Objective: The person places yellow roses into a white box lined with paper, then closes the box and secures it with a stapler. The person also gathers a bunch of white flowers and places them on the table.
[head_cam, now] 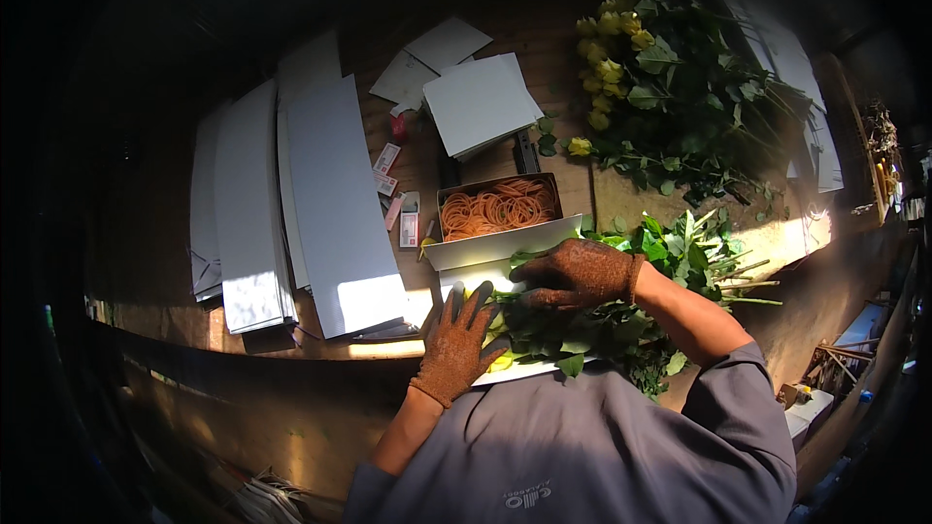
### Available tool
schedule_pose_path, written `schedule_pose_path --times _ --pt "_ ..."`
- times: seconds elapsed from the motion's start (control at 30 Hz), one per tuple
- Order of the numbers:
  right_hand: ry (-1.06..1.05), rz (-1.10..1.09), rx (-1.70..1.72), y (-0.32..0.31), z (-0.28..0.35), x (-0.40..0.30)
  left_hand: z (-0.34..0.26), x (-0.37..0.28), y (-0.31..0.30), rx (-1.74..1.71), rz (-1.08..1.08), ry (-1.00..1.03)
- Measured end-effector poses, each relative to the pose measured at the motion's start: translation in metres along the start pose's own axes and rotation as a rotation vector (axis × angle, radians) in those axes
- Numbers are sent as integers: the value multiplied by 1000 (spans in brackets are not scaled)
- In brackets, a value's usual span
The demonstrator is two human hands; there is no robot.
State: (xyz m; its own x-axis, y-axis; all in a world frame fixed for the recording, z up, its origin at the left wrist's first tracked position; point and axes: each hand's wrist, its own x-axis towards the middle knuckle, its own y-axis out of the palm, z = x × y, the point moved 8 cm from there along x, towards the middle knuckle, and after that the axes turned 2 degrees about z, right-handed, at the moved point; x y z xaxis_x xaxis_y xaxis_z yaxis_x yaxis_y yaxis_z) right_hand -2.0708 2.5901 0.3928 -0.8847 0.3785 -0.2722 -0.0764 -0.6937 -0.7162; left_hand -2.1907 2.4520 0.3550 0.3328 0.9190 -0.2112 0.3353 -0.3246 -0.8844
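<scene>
Brown work gloves cover both hands. My left hand [455, 346] lies with its fingers spread over yellow rose heads [501, 362], which it partly hides. These roses lie on a white sheet [510, 377] against my body, their leafy stems [575, 338] running to the right. My right hand [582, 273] is over the upper side of the bunch, fingers curled down near the leaves; whether it grips a stem is hidden. Just beyond the hands stands an open box [502, 244] filled with orange rubber bands [499, 207].
Stacks of long white cardboard sheets [342, 218] lie at left. Small red-and-white boxes [409, 222] and square white cards [480, 102] lie farther back. A large pile of yellow roses [677, 87] occupies the wooden table's [568, 193] far right. Cut stems [750, 284] point towards the right edge.
</scene>
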Motion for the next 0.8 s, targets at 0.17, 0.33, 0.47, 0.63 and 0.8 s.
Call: schedule_pose_path --times 0.17,0.33,0.47,0.63,0.8 --pt "477 -551 -183 -104 -207 -16 -8 8 -13 -114 -25 -7" --pt "794 -103 -506 -20 -296 -14 -10 8 -18 -145 -37 -29" --pt "700 -132 -227 -42 -251 -15 -7 5 -18 -151 -40 -77" --pt "105 -757 -424 -167 -44 -76 -4 4 -4 -32 -55 -19" --pt "-133 -362 -368 -76 88 -38 -1 -3 -9 -30 -80 -79"
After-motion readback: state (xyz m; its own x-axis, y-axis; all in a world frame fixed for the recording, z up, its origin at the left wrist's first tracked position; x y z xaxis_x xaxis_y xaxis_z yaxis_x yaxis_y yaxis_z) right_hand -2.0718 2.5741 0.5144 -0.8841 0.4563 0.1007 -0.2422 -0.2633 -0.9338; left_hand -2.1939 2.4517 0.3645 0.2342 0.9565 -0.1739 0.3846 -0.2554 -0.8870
